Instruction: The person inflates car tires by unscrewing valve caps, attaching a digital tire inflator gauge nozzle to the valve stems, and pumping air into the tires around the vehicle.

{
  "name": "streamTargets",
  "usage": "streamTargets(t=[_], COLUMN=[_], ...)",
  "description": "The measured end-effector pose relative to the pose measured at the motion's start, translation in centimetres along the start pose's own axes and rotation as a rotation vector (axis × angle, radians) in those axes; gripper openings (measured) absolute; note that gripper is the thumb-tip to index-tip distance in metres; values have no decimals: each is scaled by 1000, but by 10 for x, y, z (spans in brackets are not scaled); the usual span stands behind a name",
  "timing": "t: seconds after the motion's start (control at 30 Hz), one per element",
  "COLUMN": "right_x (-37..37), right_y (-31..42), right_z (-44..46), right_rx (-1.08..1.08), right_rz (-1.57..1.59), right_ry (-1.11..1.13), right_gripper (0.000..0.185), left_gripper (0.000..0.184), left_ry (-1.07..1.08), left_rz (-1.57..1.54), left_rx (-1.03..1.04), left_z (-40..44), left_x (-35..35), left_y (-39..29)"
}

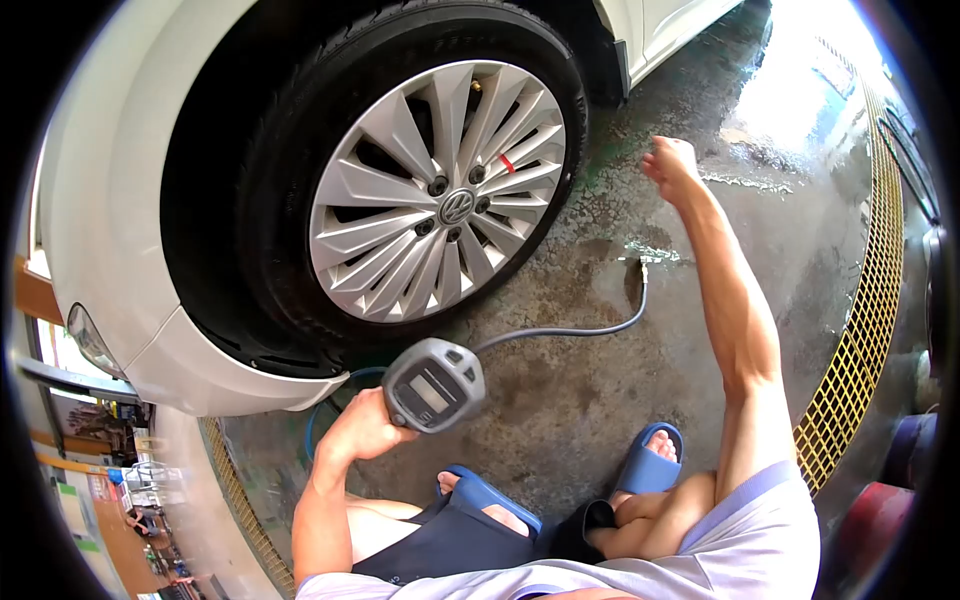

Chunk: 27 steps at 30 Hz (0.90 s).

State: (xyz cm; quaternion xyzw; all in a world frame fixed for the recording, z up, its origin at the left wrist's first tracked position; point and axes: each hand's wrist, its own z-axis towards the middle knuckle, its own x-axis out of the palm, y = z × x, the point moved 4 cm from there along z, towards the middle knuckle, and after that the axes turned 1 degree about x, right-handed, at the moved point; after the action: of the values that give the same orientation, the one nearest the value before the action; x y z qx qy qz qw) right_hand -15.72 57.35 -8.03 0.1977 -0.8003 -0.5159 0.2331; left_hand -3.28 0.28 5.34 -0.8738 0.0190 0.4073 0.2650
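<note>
My left hand [368,425] is wrapped round the handle of a grey digital tire inflator gauge [436,386], its display facing up. A dark hose [570,332] runs from the gauge to the right, and its metal end fitting [644,268] hangs over the wet floor. My right hand [670,168] is stretched out to the right of the tire [400,30], apart from it, with curled fingers; whatever they may hold is hidden. The silver alloy wheel [345,215] has a red mark [507,163] on one spoke. Near its top rim shows a small brass-coloured valve [477,86].
The white car body [110,200] surrounds the tire on the left. A blue hose [312,425] lies behind my left hand. Yellow floor grating [850,385] runs along the right, near a red drum [875,520]. My feet in blue slides [490,500] stand below.
</note>
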Motion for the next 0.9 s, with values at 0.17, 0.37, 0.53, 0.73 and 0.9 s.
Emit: streamTargets(t=[0.17, 0.37, 0.53, 0.73, 0.9], right_x=[94, 129, 154, 171, 172], right_y=[64, 117, 93, 79, 84], right_z=[-82, -183, -171, -180, -186], right_rx=[-465, -630, -795, -1127, -978], right_rz=[125, -137, -209, -249, -248], right_ry=[364, 432, 278, 185, 204], right_gripper=[37, 44, 36, 25, 27], left_gripper=[52, 70, 88, 82, 94], left_ry=[66, 168, 312, 296, 308], left_rz=[54, 202, 202, 259, 312], left_rx=[60, 91, 63, 48, 76], left_z=[1, 5, 5, 12, 16], left_x=[25, 72, 89, 101, 110], left_y=[-19, -25, -32, -13, -3])
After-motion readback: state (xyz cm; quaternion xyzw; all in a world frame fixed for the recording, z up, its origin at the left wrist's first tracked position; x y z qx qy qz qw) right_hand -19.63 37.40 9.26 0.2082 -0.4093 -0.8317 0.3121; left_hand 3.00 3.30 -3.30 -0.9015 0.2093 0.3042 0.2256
